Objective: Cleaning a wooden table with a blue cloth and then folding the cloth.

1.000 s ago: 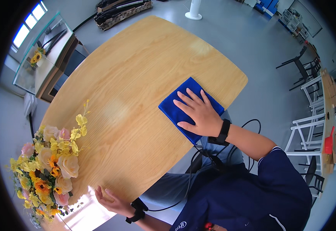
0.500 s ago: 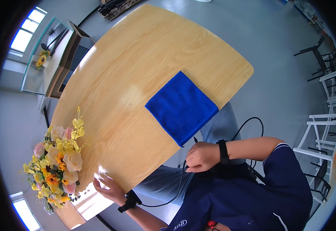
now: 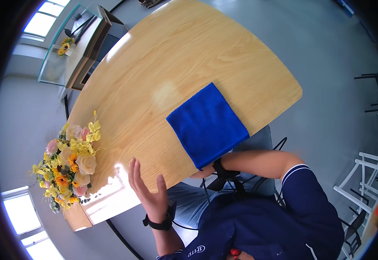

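A folded blue cloth [image 3: 208, 125] lies flat on the wooden table [image 3: 154, 86], its lower edge along the table's near edge. My left hand [image 3: 150, 197] is raised at the near edge, left of the cloth, fingers stretched out and thumb apart, holding nothing. My right hand [image 3: 203, 172] is just below the cloth's near corner. Most of it is hidden under the table edge and cloth, so its fingers do not show. Black bands sit on both wrists, with a black cable [image 3: 184, 226] running from the left one.
A bouquet of yellow, orange, pink and cream flowers [image 3: 72, 167] stands at the table's left end. Beyond it is a glass display case [image 3: 52, 65] with a sunflower inside. White-framed stools [image 3: 362, 173] and dark chairs [image 3: 377, 86] stand to the right.
My left hand has lifted off the tabletop and moved right, fingers now pointing up. My right hand has gone from above my lap to under the cloth's near corner. The view has shifted somewhat.
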`<state>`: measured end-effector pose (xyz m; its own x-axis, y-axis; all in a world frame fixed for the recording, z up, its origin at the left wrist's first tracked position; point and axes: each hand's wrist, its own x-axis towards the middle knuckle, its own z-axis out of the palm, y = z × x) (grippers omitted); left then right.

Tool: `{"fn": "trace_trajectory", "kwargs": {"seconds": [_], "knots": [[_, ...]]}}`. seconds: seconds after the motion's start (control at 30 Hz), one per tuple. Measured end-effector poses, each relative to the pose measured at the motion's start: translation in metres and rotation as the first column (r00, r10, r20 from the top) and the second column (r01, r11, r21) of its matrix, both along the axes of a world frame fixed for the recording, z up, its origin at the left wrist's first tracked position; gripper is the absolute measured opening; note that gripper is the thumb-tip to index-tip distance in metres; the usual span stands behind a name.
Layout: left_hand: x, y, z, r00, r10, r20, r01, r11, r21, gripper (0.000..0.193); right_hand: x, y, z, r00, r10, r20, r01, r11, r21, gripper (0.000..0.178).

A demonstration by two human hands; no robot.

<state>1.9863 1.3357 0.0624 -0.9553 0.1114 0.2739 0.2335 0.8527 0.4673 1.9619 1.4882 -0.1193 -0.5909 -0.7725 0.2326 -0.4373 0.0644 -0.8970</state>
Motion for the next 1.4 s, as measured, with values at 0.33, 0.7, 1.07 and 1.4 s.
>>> {"fn": "trace_trajectory", "kwargs": {"seconds": [0.33, 0.7, 1.07, 1.4], "knots": [[-0.022, 0.115, 0.007, 0.841, -0.487, 0.235, 0.472, 0.874, 0.118, 0.08, 0.035, -0.009, 0.022, 0.984, 0.168, -0.064, -0.163, 0.984, 0.077, 0.036], [-0.049, 0.153, -0.022, 0.944, -0.207, 0.257, 0.293, 0.882, -0.368, 0.06, 0.04, 0.013, 0.008, 0.985, 0.167, -0.052, -0.161, 0.981, 0.113, 0.037], [-0.05, 0.156, -0.032, 0.952, -0.17, 0.255, 0.264, 0.878, -0.399, 0.065, 0.032, 0.025, -0.001, 0.988, 0.145, -0.046, -0.137, 0.98, 0.145, 0.038], [-0.049, 0.154, -0.033, 0.949, -0.189, 0.253, 0.282, 0.868, -0.409, 0.069, 0.026, 0.023, -0.003, 0.991, 0.118, -0.066, -0.105, 0.977, 0.184, 0.038]]}}
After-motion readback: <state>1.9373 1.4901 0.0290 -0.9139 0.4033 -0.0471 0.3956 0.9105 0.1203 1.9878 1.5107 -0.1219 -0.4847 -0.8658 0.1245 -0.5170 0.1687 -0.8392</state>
